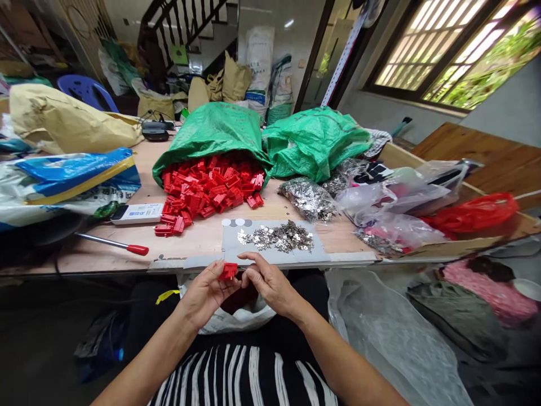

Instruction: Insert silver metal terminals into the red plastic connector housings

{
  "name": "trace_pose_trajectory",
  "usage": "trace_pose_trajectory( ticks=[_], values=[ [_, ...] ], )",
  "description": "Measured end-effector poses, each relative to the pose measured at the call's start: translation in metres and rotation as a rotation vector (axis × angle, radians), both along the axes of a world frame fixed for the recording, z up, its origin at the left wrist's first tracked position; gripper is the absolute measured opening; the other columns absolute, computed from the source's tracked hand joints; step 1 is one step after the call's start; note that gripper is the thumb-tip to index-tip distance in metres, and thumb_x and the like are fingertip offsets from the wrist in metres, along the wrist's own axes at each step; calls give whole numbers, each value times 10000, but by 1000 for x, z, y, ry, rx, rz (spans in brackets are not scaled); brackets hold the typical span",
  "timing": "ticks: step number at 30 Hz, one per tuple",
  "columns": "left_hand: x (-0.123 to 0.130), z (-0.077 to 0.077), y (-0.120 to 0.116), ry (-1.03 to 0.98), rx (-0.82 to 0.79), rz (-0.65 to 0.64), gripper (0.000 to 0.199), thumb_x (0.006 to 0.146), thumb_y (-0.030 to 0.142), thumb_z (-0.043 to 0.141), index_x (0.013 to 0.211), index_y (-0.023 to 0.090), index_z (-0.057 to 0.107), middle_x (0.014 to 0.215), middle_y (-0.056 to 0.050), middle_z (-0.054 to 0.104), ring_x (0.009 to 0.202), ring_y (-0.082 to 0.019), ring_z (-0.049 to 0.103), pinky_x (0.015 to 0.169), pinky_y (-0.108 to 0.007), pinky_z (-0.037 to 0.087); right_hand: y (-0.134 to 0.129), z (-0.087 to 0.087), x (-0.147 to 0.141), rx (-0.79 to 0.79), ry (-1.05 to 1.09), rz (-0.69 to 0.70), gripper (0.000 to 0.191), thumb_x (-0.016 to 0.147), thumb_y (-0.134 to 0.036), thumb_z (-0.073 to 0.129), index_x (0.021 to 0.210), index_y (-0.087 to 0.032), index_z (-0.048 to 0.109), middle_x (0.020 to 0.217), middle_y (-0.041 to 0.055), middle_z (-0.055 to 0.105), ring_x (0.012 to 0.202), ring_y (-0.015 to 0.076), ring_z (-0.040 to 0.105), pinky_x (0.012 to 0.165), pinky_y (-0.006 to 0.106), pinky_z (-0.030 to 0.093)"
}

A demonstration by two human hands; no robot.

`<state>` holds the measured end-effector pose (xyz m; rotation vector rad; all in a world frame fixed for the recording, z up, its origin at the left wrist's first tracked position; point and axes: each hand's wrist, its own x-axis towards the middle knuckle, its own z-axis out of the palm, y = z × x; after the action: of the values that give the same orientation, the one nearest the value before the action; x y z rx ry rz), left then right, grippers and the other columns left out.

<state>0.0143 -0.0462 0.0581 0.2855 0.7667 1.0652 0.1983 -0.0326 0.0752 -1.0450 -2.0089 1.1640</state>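
My left hand (210, 290) pinches a small red plastic housing (228, 271) between thumb and fingers, just over the table's front edge. Close beside it, my right hand (266, 285) has its fingers curled, with the index finger stretched toward the red part; whatever lies between its fingertips is too small to make out. In front of both hands, a pile of small flat metal pieces (291, 237) is spread on a grey sheet (232, 250). Many similar red housings (207, 186) spill from a green woven sack (215, 127) farther back. An open white bag (240, 322) sits below my hands in my lap.
A second green sack (316, 141) and clear bags of metal pieces (308, 198) lie to the right. A red-handled lever (137, 249), a white box (138, 213) and a blue-white bag (76, 180) are on the left. A red plastic bag (473, 217) lies far right.
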Motion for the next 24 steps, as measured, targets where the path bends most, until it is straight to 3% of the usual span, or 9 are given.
trace_pose_trajectory(
  ticks=[4, 8, 12, 17, 22, 24],
  values=[
    [3, 1, -1, -136, -98, -6, 196, 880, 257, 577, 838, 96, 680, 772, -79, 732, 649, -148, 670, 732, -306, 568, -4, 8, -10, 46, -98, 0, 416, 937, -258, 468, 1348, -243, 404, 715, -39, 607, 631, 119, 531, 636, 224, 382],
    [8, 4, -3, -153, -164, 14, 260, 928, 241, 492, 826, 92, 679, 767, -90, 734, 622, -137, 671, 711, -298, 575, -5, 9, -14, 59, -133, -55, 338, 908, -314, 537, 1233, -227, 499, 680, -39, 596, 582, 120, 515, 584, 215, 365],
    [14, 3, -9, -123, -199, 48, 219, 916, 238, 519, 833, 105, 671, 754, -76, 727, 602, -120, 664, 705, -282, 571, -5, 1, -16, 154, -215, -112, 227, 895, -317, 556, 1092, -203, 549, 695, -15, 624, 611, 141, 556, 609, 229, 391],
    [19, -8, -16, -48, -206, 88, 108, 835, 249, 650, 854, 143, 662, 754, -27, 722, 605, -113, 665, 709, -269, 563, -9, -15, -18, 363, -365, -162, 238, 933, -291, 464, 1103, -155, 561, 842, 75, 667, 771, 201, 611, 730, 285, 427],
    [16, -13, -15, 53, -60, 74, 222, 677, 253, 798, 720, 147, 608, 788, -31, 730, 716, -134, 688, 762, -243, 534, -4, -23, -5, 204, -304, -111, 340, 912, -377, 531, 1208, -208, 517, 787, 4, 656, 705, 155, 603, 668, 241, 430],
    [14, -13, -14, 158, 37, 105, 275, 630, 238, 826, 761, 151, 601, 790, -23, 732, 732, -127, 686, 755, -216, 517, 5, -24, 8, 154, -291, -189, 332, 899, -377, 552, 1187, -214, 524, 755, -14, 635, 654, 140, 579, 640, 236, 427]
  ],
)
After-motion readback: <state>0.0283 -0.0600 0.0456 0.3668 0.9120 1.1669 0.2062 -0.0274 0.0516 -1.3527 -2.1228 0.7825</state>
